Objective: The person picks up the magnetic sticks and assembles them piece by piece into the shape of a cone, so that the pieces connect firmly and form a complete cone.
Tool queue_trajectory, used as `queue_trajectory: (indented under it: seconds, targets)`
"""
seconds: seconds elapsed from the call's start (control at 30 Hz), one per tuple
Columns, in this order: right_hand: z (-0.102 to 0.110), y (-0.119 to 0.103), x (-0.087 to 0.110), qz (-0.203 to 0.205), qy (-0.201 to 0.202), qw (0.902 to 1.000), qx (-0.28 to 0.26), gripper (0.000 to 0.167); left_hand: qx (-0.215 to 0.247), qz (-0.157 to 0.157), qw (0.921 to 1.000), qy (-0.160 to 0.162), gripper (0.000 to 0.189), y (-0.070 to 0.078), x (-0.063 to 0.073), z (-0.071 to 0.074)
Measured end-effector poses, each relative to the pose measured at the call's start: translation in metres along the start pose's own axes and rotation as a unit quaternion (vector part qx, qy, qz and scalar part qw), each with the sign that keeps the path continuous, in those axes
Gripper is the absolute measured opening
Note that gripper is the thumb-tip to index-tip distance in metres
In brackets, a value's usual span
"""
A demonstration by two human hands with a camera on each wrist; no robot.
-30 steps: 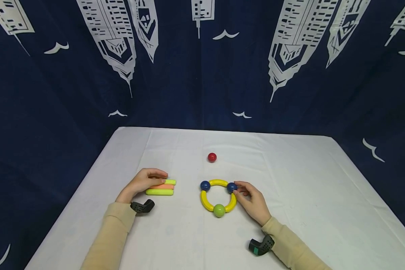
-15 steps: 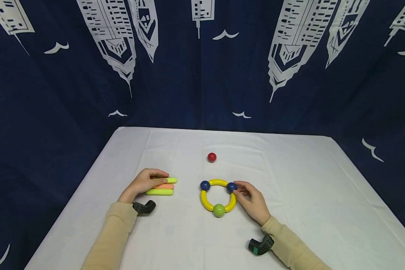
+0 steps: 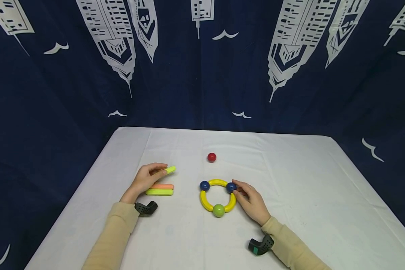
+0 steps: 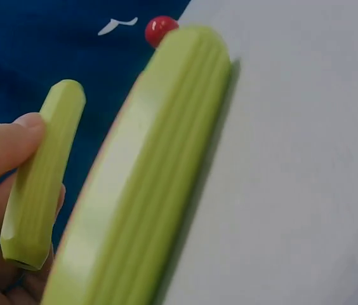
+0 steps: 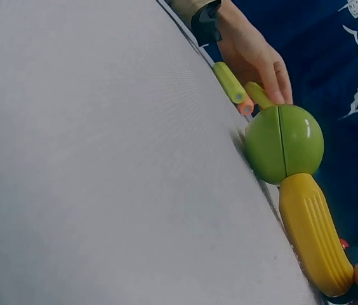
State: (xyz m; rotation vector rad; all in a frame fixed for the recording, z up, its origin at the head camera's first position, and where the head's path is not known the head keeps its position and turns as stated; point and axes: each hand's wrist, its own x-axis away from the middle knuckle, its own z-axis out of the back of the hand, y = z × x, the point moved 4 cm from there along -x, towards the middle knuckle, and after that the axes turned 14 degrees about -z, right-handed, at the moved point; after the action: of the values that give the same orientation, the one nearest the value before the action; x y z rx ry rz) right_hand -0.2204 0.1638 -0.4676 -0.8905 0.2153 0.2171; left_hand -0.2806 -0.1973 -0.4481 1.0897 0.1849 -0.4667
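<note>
Between thumb and fingers, my left hand [image 3: 147, 179] pinches a lime-green rod [image 3: 170, 170], held tilted above two others. Those are an orange rod [image 3: 163, 186] and a second lime-green rod [image 3: 159, 192], lying side by side on the table. In the left wrist view the held rod [image 4: 42, 181] shows ridged sides. My right hand [image 3: 253, 202] pinches a blue ball [image 3: 231, 188] at the right of a ring. The ring joins yellow curved rods [image 3: 206, 202], another blue ball [image 3: 204, 185] and a green ball [image 3: 218, 210]. The right wrist view shows the green ball [image 5: 284, 144] close up.
A small red ball [image 3: 211, 157] lies beyond the ring. Everything rests on a table with a white cloth [image 3: 310, 180]. A dark blue curtain [image 3: 202, 82] with white building prints hangs behind it. Each wrist wears a black camera [image 3: 261, 245].
My left hand has drawn the lime-green rod away from the orange one, moving it up and away and tilting it. The right hand stays at the blue ball, and the ring has hardly moved.
</note>
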Motion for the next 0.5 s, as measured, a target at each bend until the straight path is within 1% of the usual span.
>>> queue_trajectory:
  seconds: [0.1,0.2,0.27,0.37,0.5]
  targets:
    - [0.000,0.000,0.000,-0.006,-0.004,1.0000,0.006,0.036,0.013,-0.001,0.9998,0.016,0.037,0.004,-0.002,0.000]
    - [0.000,0.000,-0.001,-0.008,-0.009,0.9999,0.009,0.036,0.041,0.007,0.9989,0.019,0.038,0.008,-0.003,-0.003]
    - [-0.001,0.000,0.000,-0.011,-0.015,0.9998,0.009,0.036,0.071,0.011,0.9973,0.013,0.039,0.010,-0.004,-0.005]
    - [-0.001,0.000,-0.001,-0.016,-0.021,0.9996,0.009,0.035,0.104,0.030,0.9941,-0.002,0.042,0.011,-0.004,-0.009]
    - [0.000,-0.001,0.000,-0.028,-0.030,0.9991,0.009,0.034,0.120,0.054,0.9913,-0.010,0.045,0.015,-0.004,-0.013]
